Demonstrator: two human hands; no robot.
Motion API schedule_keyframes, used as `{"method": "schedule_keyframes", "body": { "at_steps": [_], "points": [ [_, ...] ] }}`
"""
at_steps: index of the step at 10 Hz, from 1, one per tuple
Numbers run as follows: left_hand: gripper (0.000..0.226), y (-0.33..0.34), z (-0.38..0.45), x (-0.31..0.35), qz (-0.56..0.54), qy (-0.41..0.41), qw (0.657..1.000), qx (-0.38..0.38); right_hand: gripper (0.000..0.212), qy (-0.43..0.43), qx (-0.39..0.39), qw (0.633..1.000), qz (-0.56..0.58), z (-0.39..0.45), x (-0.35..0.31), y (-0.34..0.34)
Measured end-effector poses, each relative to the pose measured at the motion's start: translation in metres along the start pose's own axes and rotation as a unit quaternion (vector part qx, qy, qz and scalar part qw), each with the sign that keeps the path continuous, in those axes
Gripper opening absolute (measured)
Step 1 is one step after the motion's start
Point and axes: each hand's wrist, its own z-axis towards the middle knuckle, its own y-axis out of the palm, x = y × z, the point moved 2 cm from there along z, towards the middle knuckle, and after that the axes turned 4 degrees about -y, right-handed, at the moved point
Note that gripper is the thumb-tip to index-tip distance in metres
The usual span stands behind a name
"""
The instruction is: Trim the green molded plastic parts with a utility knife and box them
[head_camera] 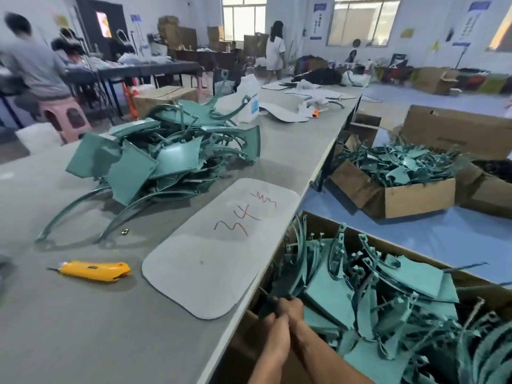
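Both hands reach down past the near right edge of the bench [83,342] into the near box [471,278] that stands against it on the floor. The left hand [273,332] and the right hand [292,307] lie side by side, touching, and each has its grip closed with fingers curled round the same dark green part [267,302], held at the box's left side close to the bench edge. The rest of the box is filled with green parts [329,297], flat panels and curved ribs lying at all angles. The knife [92,270], yellow with its blade tip pointing left, lies flat on the bench to the left, apart from the hands. Between it and the box lies a grey mat [210,259] with red scribbles on it, its near right corner reaching over the bench edge. Farther back on the bench sits a heap of parts [155,164] with long curved strips sticking out towards the near left. On the floor to the far right stands a second box [415,198], also heaped with green pieces.
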Motion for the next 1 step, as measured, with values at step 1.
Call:
{"method": "schedule_keyframes", "body": {
  "at_steps": [1],
  "points": [
    [0.04, 0.0022, -0.0072, 0.0054, -0.057, 0.025, 0.998, 0.001, 0.018, -0.002, 0.086, 0.996, 0.027, -0.0139, 0.0219, -0.0139]
  ]
}}
